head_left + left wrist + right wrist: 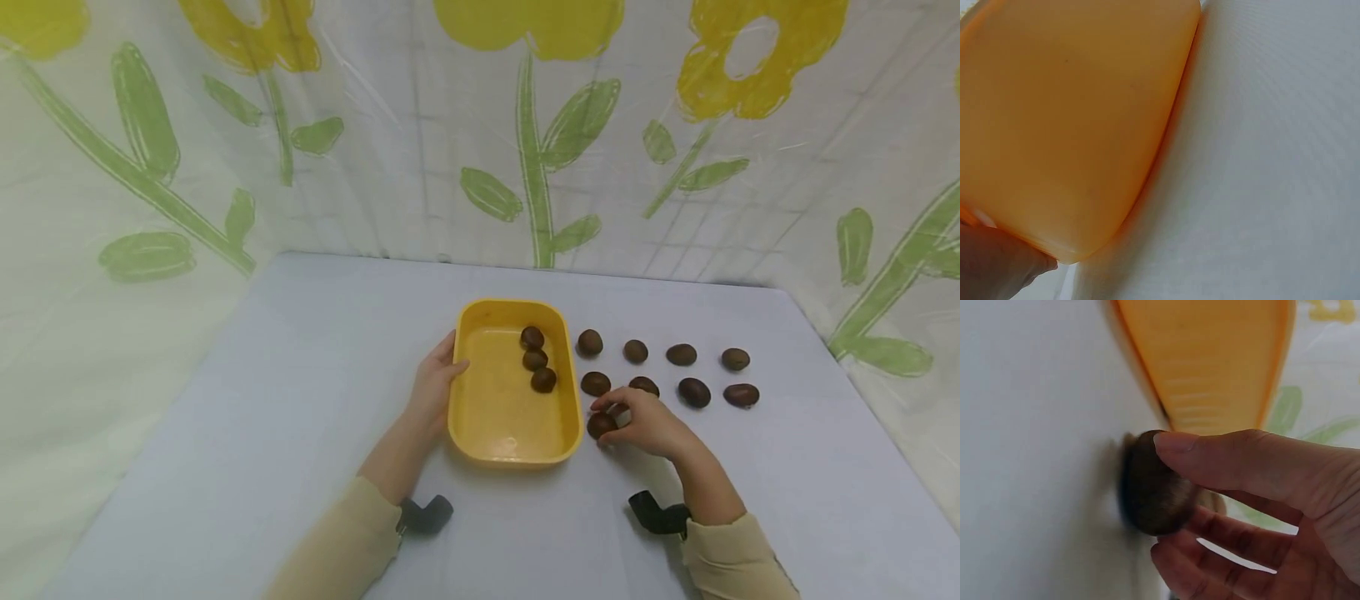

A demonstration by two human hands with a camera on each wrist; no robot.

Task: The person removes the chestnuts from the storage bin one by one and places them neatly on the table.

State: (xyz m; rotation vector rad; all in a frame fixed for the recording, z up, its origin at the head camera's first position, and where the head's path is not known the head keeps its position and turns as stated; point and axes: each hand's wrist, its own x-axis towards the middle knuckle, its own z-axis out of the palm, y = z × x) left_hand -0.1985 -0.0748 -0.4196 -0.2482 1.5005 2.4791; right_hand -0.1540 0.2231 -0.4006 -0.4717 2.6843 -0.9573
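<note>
My left hand (433, 385) holds the left side of a yellow plastic tray (480, 446), its thumb over the rim. In the left wrist view the tray's outer wall (1079, 125) fills much of the picture, with part of the hand (997, 265) at the lower left. Three dark brown oval fruits (543, 380) lie in a line along the tray's right side. Right of the tray, my right hand (647, 423) pinches another dark brown oval fruit (1157, 487) between thumb and fingers, close to the table. Its exact kind cannot be told.
Several more brown oval fruits stand in two rows on the right, such as one at the back (681, 355) and one in front (694, 392). A white cloth covers the table (300, 367). Behind it hangs a flower-printed curtain (390, 150). Black wrist mounts (660, 515) stick out from the sleeves.
</note>
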